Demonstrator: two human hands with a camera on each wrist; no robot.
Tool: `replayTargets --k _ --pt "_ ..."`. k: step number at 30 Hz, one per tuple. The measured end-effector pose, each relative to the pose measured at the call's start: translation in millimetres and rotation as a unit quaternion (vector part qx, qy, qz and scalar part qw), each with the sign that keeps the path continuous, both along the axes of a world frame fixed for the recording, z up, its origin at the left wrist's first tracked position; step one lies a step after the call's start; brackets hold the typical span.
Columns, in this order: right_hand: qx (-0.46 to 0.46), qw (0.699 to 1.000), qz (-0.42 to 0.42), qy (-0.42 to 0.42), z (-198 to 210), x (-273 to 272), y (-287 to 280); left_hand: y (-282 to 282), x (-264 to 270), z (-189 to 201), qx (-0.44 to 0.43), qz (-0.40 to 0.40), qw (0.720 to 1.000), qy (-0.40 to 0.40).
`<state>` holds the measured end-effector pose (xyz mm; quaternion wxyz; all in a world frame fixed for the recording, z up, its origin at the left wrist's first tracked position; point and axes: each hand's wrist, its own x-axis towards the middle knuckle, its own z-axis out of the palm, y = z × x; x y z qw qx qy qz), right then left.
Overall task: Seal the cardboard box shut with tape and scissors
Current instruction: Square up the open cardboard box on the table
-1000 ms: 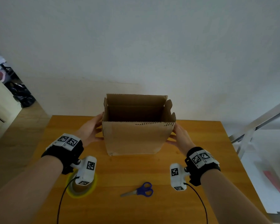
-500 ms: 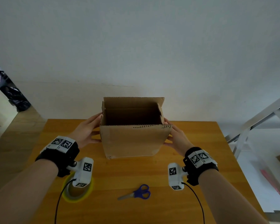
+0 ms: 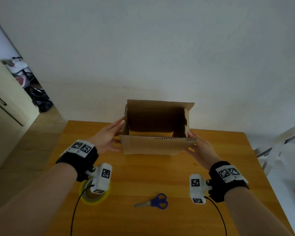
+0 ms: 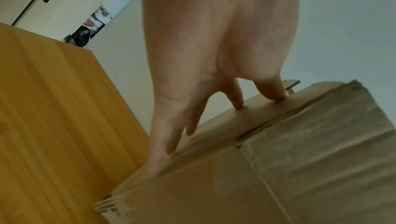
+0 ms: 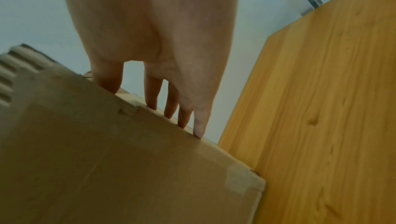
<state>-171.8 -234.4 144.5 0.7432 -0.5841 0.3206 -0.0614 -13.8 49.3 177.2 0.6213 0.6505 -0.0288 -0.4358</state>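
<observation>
An open brown cardboard box (image 3: 153,145) stands on the wooden table (image 3: 143,172), its flaps up and its inside dark. My left hand (image 3: 107,138) lies flat against the box's left side, fingers straight (image 4: 171,136). My right hand (image 3: 201,149) presses the right side with straight fingers (image 5: 199,126). The box (image 4: 278,168) fills the lower part of both wrist views. Blue-handled scissors (image 3: 156,202) lie closed near the table's front. A yellow tape roll (image 3: 92,196) sits front left, partly hidden under my left wrist camera.
A white wall rises right behind the box. A cream cabinet (image 3: 2,116) and a doorway with dark clutter (image 3: 39,99) are on the left. A white metal frame (image 3: 279,147) stands past the table's right edge.
The box has turned slightly between my hands and tipped so more of its inside shows. Both hands stayed flat on its sides. The head view shifted right.
</observation>
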Motion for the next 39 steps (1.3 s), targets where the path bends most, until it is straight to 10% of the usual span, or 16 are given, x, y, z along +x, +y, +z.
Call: replayTargets --k 20,30,39 --pt "0.057 0.996 0.02 -0.064 -9 -12 3 -1 -13 -18 -0.002 0.074 0.991 -0.112" --pt "0.063 0.973 0.213 -0.068 -1 -17 -1 7 -16 -23 0.009 0.106 0.991 -0.079" --pt "0.055 0.981 0.158 -0.097 -1 -15 2 6 -12 -20 0.034 0.084 0.991 -0.096"
